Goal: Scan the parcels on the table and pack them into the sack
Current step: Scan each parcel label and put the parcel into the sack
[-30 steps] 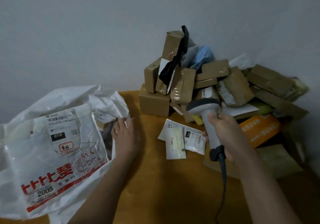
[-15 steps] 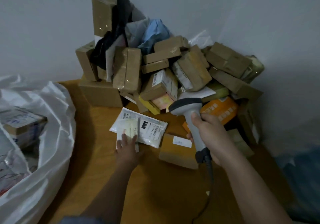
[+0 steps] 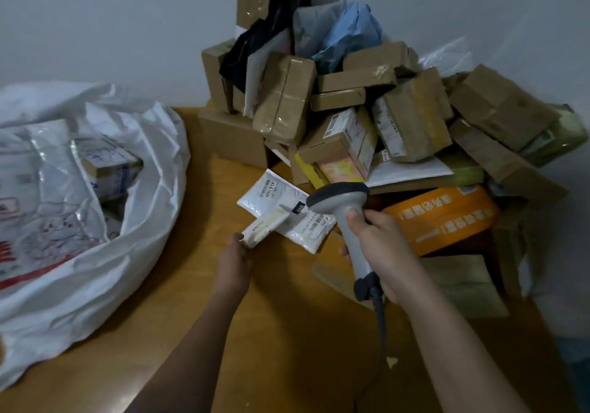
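Head view: small cream packet (image 3: 266,228) is being pinched at its near end by left hand (image 3: 234,261) on the table (image 3: 287,332) beside white mailer (image 3: 287,217), scanner (image 3: 346,221) being gripped by right hand (image 3: 381,253) right above for label reading, sack (image 3: 153,169) being left gaping at left for drop-in.

A wooden table (image 3: 287,332) with an orange-brown top stands in a corner formed by 2 plain pale grey walls (image 3: 111,22), under dim, even light, with no window visible.

Wooden table (image 3: 287,332) — bearing white sack (image 3: 134,253), parcel heap (image 3: 367,118), flat white mailer (image 3: 287,208), orange parcel (image 3: 447,221).
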`<state>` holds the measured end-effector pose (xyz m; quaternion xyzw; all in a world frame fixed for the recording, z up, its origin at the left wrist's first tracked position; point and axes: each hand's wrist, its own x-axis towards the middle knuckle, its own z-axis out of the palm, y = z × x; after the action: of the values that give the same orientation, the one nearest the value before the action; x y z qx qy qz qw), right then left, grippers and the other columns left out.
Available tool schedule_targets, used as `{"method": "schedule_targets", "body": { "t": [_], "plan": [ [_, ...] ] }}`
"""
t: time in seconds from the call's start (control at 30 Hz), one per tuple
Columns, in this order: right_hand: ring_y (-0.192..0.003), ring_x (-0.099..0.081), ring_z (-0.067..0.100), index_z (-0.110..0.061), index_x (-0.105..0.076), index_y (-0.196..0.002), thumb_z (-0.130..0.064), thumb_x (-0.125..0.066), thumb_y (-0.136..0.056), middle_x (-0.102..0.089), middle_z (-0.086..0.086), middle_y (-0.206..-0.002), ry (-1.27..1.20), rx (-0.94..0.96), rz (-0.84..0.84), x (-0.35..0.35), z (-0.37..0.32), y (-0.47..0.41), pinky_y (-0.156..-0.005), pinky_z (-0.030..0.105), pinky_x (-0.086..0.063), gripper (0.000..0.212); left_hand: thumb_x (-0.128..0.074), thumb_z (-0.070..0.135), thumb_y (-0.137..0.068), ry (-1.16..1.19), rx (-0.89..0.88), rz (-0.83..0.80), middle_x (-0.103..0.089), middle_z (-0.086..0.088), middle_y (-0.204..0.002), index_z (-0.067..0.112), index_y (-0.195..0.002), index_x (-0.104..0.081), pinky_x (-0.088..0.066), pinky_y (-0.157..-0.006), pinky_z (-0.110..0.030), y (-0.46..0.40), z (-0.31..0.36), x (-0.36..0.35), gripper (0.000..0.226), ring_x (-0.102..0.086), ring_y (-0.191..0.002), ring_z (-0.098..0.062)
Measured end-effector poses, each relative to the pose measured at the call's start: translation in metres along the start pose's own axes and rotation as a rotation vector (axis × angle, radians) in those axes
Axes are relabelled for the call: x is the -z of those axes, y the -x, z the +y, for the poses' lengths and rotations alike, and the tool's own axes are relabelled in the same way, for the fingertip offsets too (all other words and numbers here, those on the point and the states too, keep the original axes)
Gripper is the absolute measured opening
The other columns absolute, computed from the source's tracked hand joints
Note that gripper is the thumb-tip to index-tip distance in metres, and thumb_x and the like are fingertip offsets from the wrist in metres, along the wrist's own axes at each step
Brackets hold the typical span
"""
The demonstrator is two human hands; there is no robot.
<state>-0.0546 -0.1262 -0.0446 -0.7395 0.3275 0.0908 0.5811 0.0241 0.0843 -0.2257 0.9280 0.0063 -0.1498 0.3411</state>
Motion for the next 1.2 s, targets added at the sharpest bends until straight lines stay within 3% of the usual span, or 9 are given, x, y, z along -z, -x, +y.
{"method": "schedule_targets", "body": {
  "t": [0.13, 0.3, 0.47, 0.67, 0.77, 0.87, 0.97, 1.03, 1.2],
  "plan": [
    [-0.071, -0.064, 0.016, -0.018, -0.06, -0.107, -0.036, -0.042, -0.103, -0.066, 0.007, -0.079, -0.021, -0.011, -0.066, -0.026, -0.003, 0.005, -0.067, 0.033, -0.052, 0.026, -0.048, -0.012, -0.087, 0.063, -0.025, 0.044, -0.063, -0.017, -0.116, 0.003, -0.133, -0.045, -0.041, -0.071, -0.03, 0.008, -0.013, 0.025, 0.049, -0.059, -0.093, -0.031],
    [-0.078, -0.067, 0.022, -0.022, -0.058, -0.095, -0.034, -0.044, -0.102, -0.065, 0.007, -0.082, -0.048, -0.023, -0.094, -0.05, -0.006, 0.013, -0.081, 0.045, -0.055, 0.019, -0.05, -0.01, -0.087, 0.234, 0.083, 0.178, -0.061, -0.014, -0.1, -0.001, -0.117, -0.057, -0.039, -0.072, -0.027, 0.012, -0.023, 0.041, 0.032, -0.056, -0.087, -0.024],
    [-0.073, -0.067, 0.016, -0.028, -0.054, -0.085, -0.033, -0.044, -0.102, -0.065, 0.007, -0.089, -0.01, -0.036, -0.084, -0.063, -0.007, 0.019, -0.075, 0.037, -0.056, 0.02, -0.048, -0.009, -0.089, 0.434, 0.327, 0.131, -0.06, -0.016, -0.096, -0.002, -0.107, -0.062, -0.04, -0.056, -0.028, 0.014, -0.045, 0.037, 0.023, -0.054, -0.079, -0.025],
    [-0.075, -0.067, 0.018, -0.025, -0.054, -0.085, -0.032, -0.043, -0.102, -0.063, 0.007, -0.092, 0.024, -0.044, -0.108, -0.074, -0.006, 0.022, -0.076, 0.038, -0.055, 0.022, -0.055, 0.003, -0.093, 0.642, 0.549, 0.022, -0.063, -0.019, -0.102, 0.007, -0.104, -0.062, -0.04, -0.053, -0.029, 0.014, -0.068, 0.031, 0.013, -0.053, -0.069, -0.02],
    [-0.078, -0.069, 0.021, -0.024, -0.055, -0.086, -0.033, -0.043, -0.102, -0.064, 0.008, -0.094, 0.051, -0.05, -0.117, -0.077, -0.006, 0.024, -0.083, 0.046, -0.055, 0.022, -0.073, 0.013, -0.087, 0.514, 0.553, -0.227, -0.064, -0.02, -0.093, 0.004, -0.088, -0.06, -0.052, -0.055, -0.037, 0.017, -0.068, 0.034, 0.016, -0.061, -0.07, -0.026],
    [-0.076, -0.069, 0.021, -0.023, -0.055, -0.085, -0.033, -0.043, -0.102, -0.061, 0.008, -0.092, 0.059, -0.039, -0.103, -0.076, -0.008, 0.024, -0.085, 0.049, -0.055, 0.023, -0.085, 0.03, -0.073, 0.019, 0.364, -0.331, -0.063, -0.013, -0.081, 0.008, -0.077, -0.053, -0.049, -0.056, -0.035, 0.016, -0.06, 0.039, 0.04, -0.06, -0.068, -0.023],
    [-0.072, -0.067, 0.016, -0.025, -0.055, -0.085, -0.033, -0.043, -0.102, -0.063, 0.01, -0.096, 0.06, -0.042, -0.08, -0.072, -0.008, 0.023, -0.081, 0.044, -0.056, 0.023, -0.088, 0.031, -0.068, -0.094, 0.123, -0.124, -0.054, -0.009, -0.119, 0.012, -0.114, -0.051, -0.048, -0.081, -0.037, 0.006, -0.052, 0.035, 0.062, -0.055, -0.107, -0.027],
    [-0.07, -0.067, 0.014, -0.025, -0.055, -0.086, -0.033, -0.043, -0.102, -0.064, 0.012, -0.098, 0.065, -0.056, -0.065, -0.068, -0.006, 0.022, -0.077, 0.039, -0.056, 0.022, -0.088, 0.027, -0.068, -0.042, 0.027, -0.135, -0.041, -0.003, -0.143, 0.017, -0.142, -0.038, -0.046, -0.1, -0.042, 0.002, -0.044, 0.027, 0.089, -0.043, -0.128, -0.027],
    [-0.068, -0.066, 0.013, -0.02, -0.059, -0.093, -0.034, -0.043, -0.103, -0.067, 0.016, -0.097, 0.075, -0.079, -0.052, -0.059, 0.001, 0.021, -0.069, 0.032, -0.055, 0.023, -0.082, 0.034, -0.075, -0.181, -0.031, -0.258, -0.019, 0.004, -0.161, 0.034, -0.155, -0.005, -0.03, -0.113, -0.052, -0.003, -0.038, 0.009, 0.111, -0.017, -0.145, -0.029]
  ]
}}
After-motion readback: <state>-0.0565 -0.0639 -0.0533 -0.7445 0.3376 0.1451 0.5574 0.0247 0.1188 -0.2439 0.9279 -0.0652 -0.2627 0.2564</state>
